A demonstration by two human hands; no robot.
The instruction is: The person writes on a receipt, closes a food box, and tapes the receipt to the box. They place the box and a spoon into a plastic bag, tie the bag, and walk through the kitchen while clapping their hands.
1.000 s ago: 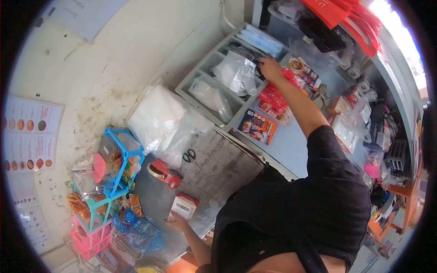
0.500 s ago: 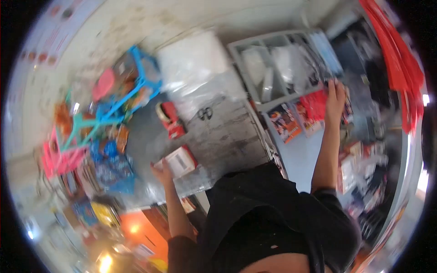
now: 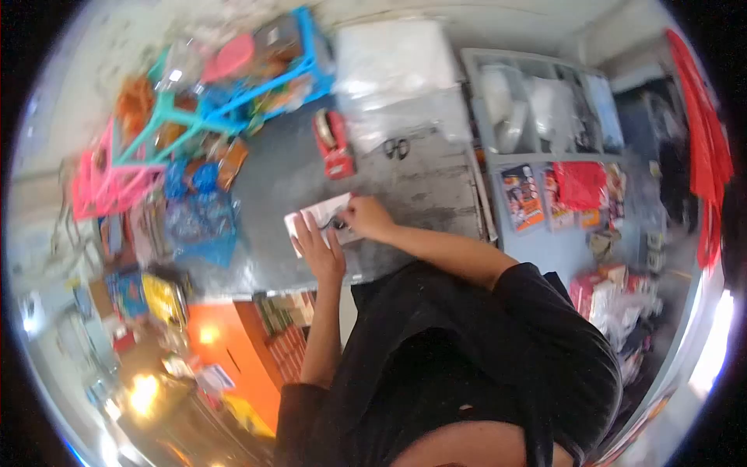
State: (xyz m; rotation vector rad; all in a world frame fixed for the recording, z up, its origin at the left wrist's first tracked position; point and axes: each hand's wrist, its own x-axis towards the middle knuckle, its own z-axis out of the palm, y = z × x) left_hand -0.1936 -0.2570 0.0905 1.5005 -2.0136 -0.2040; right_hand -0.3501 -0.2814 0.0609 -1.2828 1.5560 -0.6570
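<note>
Gripping a small white cardboard box (image 3: 323,218) at the grey surface's (image 3: 420,194) near edge, left hand (image 3: 320,249) and right hand (image 3: 366,218); contents blurred. Grey compartment tray (image 3: 537,105) holds clear plastic bags (image 3: 510,109).

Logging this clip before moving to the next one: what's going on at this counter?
A person in a black top stands at a cluttered grey counter. Both hands are on a small white box with a red edge: the left hand steadies its near side, the right hand rests on top with something small and dark at its fingers. A red tape dispenser and scissors lie beyond, untouched.
</note>
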